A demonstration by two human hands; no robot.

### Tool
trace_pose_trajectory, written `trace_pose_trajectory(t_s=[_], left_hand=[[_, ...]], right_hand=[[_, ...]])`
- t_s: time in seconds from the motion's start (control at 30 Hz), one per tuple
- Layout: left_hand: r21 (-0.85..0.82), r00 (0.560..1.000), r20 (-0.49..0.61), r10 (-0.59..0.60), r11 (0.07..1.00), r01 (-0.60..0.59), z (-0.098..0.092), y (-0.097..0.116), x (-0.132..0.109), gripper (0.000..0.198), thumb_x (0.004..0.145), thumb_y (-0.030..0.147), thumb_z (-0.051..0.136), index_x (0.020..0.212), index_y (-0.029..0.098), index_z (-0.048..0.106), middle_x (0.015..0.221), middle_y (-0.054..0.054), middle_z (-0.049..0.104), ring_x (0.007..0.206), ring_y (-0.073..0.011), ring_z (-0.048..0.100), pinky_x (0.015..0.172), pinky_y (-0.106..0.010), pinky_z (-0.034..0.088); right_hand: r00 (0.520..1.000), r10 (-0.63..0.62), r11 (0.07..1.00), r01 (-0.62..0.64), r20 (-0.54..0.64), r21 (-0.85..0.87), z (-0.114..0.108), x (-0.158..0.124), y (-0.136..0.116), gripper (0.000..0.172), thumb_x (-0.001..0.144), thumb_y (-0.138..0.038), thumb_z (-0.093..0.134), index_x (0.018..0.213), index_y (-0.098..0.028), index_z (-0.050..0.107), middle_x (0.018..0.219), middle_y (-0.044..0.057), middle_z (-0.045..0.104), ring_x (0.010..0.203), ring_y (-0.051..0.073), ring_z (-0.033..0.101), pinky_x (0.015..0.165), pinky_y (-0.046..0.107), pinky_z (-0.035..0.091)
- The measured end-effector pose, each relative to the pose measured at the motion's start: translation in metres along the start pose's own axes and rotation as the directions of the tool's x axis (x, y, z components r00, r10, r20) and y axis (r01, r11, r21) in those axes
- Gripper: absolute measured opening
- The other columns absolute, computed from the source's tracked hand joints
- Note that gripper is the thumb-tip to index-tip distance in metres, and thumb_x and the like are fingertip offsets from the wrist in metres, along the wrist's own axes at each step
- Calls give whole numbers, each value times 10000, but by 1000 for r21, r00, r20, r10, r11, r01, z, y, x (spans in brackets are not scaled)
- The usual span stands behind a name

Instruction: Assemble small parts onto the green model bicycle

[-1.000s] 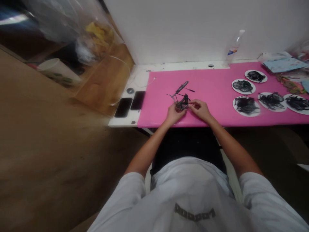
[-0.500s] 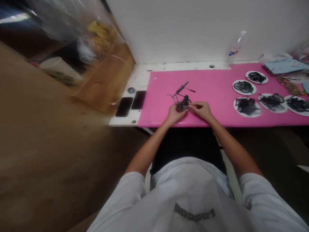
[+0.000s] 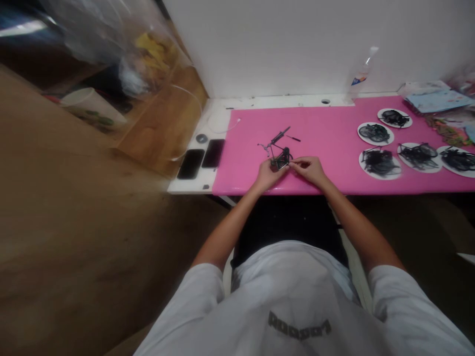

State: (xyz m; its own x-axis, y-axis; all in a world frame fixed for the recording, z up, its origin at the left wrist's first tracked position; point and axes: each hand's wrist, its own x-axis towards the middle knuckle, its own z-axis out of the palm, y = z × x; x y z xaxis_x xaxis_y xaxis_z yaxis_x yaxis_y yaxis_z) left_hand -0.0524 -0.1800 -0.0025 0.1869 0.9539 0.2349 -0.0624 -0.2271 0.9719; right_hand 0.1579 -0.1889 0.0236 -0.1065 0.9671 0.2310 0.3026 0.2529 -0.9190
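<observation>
A black model bicycle [image 3: 275,147], partly assembled, stands tilted over the pink mat [image 3: 319,131]. My left hand [image 3: 267,174] is closed around its lower part, and the thumb and fingers hide some of the frame. Beside it, my right hand [image 3: 309,168] pinches with thumb and forefinger at the bicycle's right end. Whatever small piece lies between those fingertips is too small to make out. A thin black screwdriver-like tool [image 3: 294,138] lies on the mat just beyond the model.
White plates [image 3: 380,176] carrying black model parts stand on the right. Two dark phones [image 3: 190,164] lie at the left edge near a round grey object [image 3: 201,138] and a white cable [image 3: 222,131]. A clear bottle [image 3: 359,79] stands by the wall. Bags and papers [image 3: 440,101] lie far right.
The bicycle has tilted and shifted very slightly in my left hand. My right fingertips stay at its right end, with only a tiny movement.
</observation>
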Motion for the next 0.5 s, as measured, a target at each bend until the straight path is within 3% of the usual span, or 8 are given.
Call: trace_pose_trajectory(t_s=[0.5], left_hand=[[51,1000,-7,6,999,-6,0,-1,-1,501,866,470,926,1228,142,816,1228,-180,840,1104,-293,811,1034,-459,639]], right_hand=[[1000,13,1000,-13,-18,9,1,2,3,444,837,-609,877,1036,-214,920,958,121,869,725,221,740,667,360,624]])
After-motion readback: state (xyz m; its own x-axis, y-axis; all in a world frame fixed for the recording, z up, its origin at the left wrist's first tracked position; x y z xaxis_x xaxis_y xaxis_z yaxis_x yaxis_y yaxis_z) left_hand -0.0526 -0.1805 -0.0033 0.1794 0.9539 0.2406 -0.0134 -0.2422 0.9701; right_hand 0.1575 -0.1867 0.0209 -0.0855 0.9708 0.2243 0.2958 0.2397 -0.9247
